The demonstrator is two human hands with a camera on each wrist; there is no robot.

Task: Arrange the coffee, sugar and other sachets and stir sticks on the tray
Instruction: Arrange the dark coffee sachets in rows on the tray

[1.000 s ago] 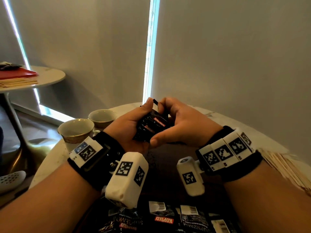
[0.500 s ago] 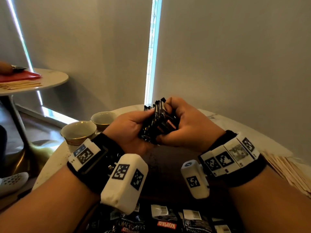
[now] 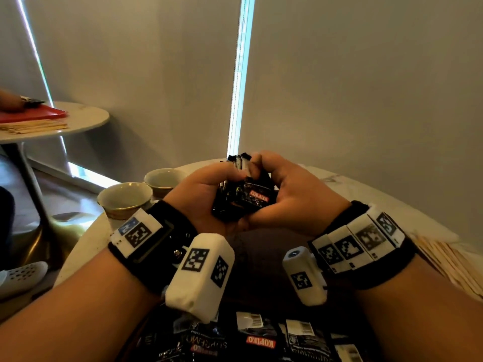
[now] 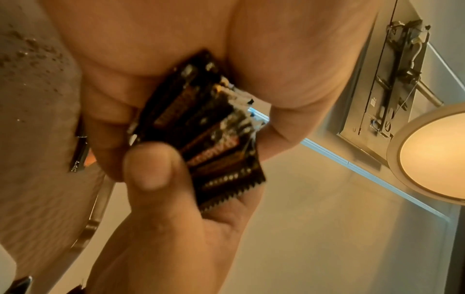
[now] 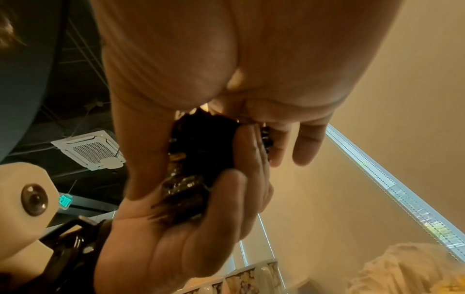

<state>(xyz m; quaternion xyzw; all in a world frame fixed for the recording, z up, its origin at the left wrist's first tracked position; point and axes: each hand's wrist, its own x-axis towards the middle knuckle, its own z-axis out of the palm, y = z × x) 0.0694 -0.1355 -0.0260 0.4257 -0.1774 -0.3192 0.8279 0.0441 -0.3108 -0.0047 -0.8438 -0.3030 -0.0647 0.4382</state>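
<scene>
A stack of black coffee sachets (image 3: 241,198) with red labels is held up between both hands above the round table. My left hand (image 3: 206,190) cups the stack from the left, its thumb over the top edge. My right hand (image 3: 285,194) grips it from the right, thumb underneath. The same stack of sachets (image 4: 208,135) shows fanned in the left wrist view, and as a dark bundle of sachets (image 5: 196,165) in the right wrist view. More black sachets (image 3: 258,340) lie on the dark tray (image 3: 261,257) below my wrists. Wooden stir sticks (image 3: 449,262) lie at the right.
Two cream cups (image 3: 125,198) (image 3: 164,178) stand at the table's left edge. A second round table (image 3: 78,121) at the far left carries a red tray (image 3: 34,114), more sticks and another person's hand. A grey wall stands close behind.
The stack has been turned and squared between my hands, from lying flat to standing more on edge and back to showing its label. Both hands stayed on it.
</scene>
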